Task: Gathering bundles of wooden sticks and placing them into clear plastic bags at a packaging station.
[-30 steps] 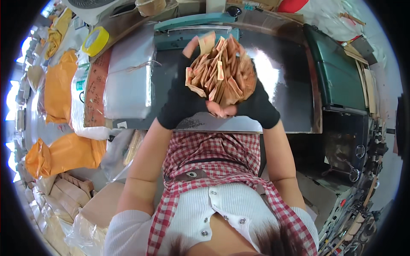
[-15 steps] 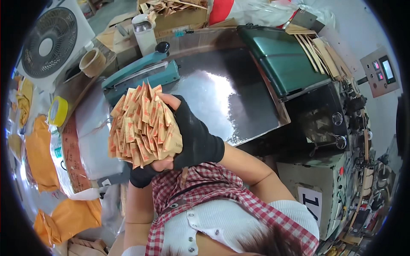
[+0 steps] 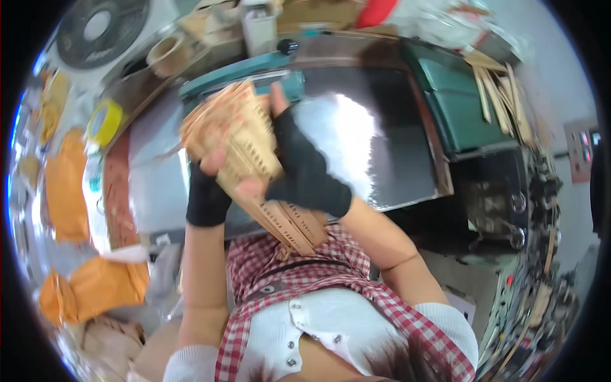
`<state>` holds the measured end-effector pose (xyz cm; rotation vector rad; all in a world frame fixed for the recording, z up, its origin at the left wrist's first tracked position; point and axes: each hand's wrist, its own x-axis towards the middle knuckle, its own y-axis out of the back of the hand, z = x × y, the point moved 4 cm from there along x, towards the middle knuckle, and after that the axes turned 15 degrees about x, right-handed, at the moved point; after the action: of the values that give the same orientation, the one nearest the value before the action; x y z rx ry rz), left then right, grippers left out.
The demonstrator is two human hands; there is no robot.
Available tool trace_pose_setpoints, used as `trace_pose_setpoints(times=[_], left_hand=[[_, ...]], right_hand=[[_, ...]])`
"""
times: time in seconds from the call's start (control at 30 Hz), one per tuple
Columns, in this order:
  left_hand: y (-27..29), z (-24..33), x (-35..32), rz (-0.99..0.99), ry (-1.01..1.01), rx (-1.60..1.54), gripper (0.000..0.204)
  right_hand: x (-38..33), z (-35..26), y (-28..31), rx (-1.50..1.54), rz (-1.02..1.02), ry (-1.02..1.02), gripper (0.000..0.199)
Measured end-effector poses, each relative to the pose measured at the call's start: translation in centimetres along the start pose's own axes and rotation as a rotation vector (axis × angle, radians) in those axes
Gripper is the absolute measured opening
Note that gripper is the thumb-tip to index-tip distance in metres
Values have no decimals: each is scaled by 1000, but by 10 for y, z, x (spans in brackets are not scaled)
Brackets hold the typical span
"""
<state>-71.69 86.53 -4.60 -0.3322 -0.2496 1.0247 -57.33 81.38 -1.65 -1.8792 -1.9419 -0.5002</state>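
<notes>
Both my hands wear black fingerless gloves and grip one thick bundle of tan paper packets [image 3: 245, 149] held up in front of my chest. My left hand [image 3: 207, 184] clasps the bundle from the left side, fingers wrapped over its lower part. My right hand [image 3: 299, 165] presses against its right side, thumb pointing up. The bundle's lower end [image 3: 296, 226] hangs down toward my checked shirt. Beneath it lies a shiny metal worktop [image 3: 369, 146].
A teal sealing machine [image 3: 254, 73] stands at the worktop's far edge. A green box [image 3: 471, 105] with wooden sticks [image 3: 503, 95] sits to the right. On the left lie orange bags [image 3: 95, 290], a yellow tape roll [image 3: 105, 121] and a fan [image 3: 95, 32].
The bundle went from fanned out above the worktop to gathered and tilted, its lower end now pointing at my chest. The view has swung left.
</notes>
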Motion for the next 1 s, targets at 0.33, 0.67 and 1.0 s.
trace_pose_setpoints(times=[0.33, 0.67, 1.0], left_hand=[[77, -113, -67, 228, 63, -99, 55], [126, -99, -18, 209, 204, -198, 52], [120, -101, -18, 253, 185, -310, 44]], right_hand=[[-130, 120, -40, 390, 148, -791, 45], [111, 49, 87, -1530, 331, 32, 68], [-3, 21, 88, -1517, 129, 449, 14]])
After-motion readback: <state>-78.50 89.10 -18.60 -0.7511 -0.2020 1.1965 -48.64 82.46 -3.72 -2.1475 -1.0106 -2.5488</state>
